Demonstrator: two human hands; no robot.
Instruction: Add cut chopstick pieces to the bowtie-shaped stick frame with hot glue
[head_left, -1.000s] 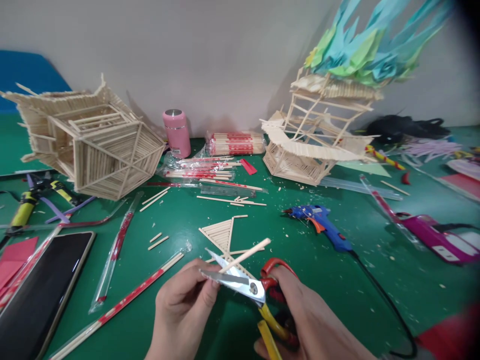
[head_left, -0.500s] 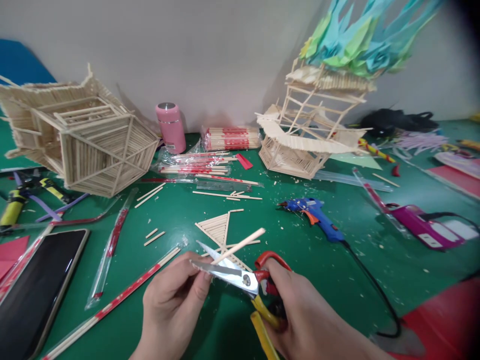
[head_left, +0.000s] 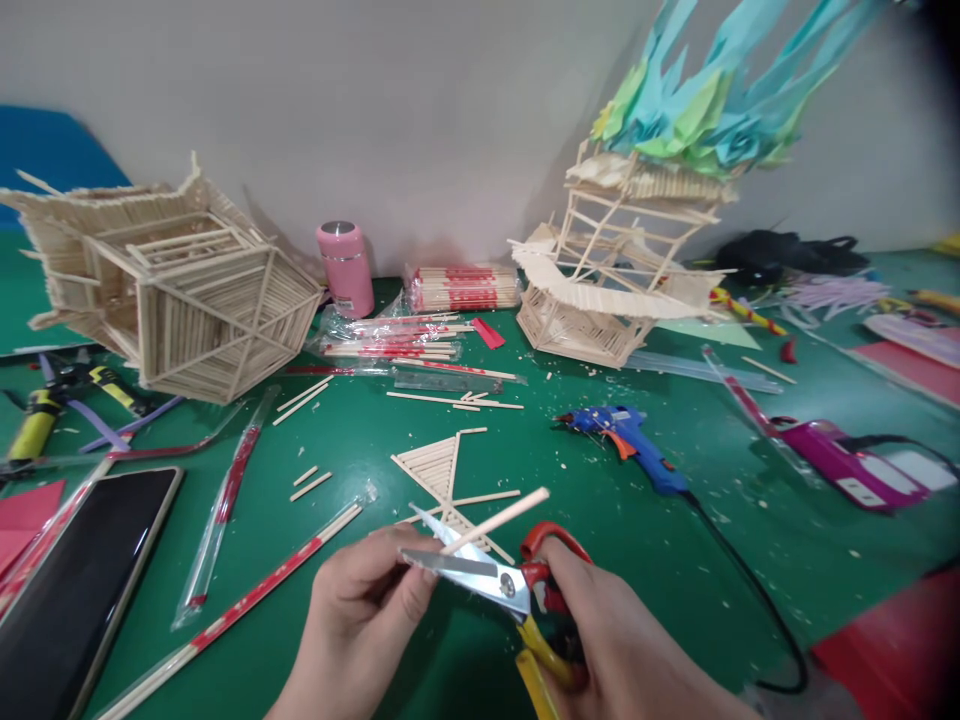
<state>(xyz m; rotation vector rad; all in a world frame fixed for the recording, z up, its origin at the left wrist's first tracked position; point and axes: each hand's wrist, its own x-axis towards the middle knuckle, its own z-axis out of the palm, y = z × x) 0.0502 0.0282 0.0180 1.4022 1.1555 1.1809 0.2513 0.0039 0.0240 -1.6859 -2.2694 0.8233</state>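
While our left hand (head_left: pixel 360 615) pinches the near end of a thin wooden stick (head_left: pixel 499 520), our right hand (head_left: pixel 615 650) is closed around the red and yellow handles of a pair of scissors (head_left: pixel 487 580). Both hands sit low over the green surface (head_left: pixel 375 430), close to us. We see the scissor blades parted, with the stick lying between them near the pivot; its free end rises up and to the right, clear of the surface.

Just beyond the blades lies a flat triangular panel of glued sticks (head_left: pixel 436 465), with a few loose sticks beside it. A blue glue gun (head_left: pixel 626 440) lies to the right of the panel, its black cord trailing toward us. At far left stands a large hexagonal stick house (head_left: pixel 187 300), tipped on its side, and a dark phone (head_left: pixel 67 580) lies flat at the near left edge. Wrapped chopsticks (head_left: pixel 247 610) stretch diagonally between the phone and our left hand. A pink flask (head_left: pixel 345 268) stands upright by the wall, next to a bundle of packed chopsticks (head_left: pixel 465 287). Further right rises a stick tower (head_left: pixel 607 290) topped with blue and green paper shapes (head_left: pixel 712 90). A magenta tool (head_left: pixel 847 465) lies at the right
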